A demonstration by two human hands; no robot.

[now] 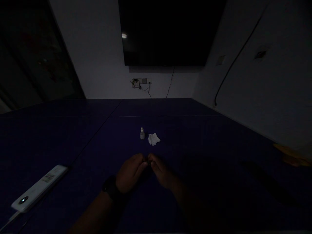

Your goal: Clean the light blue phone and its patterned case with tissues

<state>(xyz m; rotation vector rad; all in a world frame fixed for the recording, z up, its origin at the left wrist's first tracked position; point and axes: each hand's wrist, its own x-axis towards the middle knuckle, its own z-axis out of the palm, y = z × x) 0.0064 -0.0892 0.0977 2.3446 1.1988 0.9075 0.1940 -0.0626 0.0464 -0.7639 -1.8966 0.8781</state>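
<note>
Two hands of yours meet over the worktop (pixel 97 159), with one small dark item (pixel 149 161) between their fingertips, so the thing in hand lies right in the gap where the left hand (pixel 130 174) and right hand (pixel 161 173) come together. Neither hand is nearer to it than the other; too little shows in this dim light to tell what it is or which way its long axis runs. Both hands look narrow, with thumbs and curled forefingers pinched at that item from either side, knuckles up and the other fingers hidden beneath. Your forearms slant in from the near left and near right, making a point toward the far side. The left wrist wears a dark watch (pixel 110 187); the right forearm fades into shadow. Just beyond the fingertips, on the far side and touching neither hand, a small bottle (pixel 142 136) stands upright, its white cap on top, roughly in line with your left fingertips. A crumpled white cloth (pixel 153 139) lies just right of the bottle, apart from it, and closer to your right hand's line. Well off to the near left, a long white device (pixel 40 188) lies slantwise, with a cable (pixel 12 217) at its near end.
</note>
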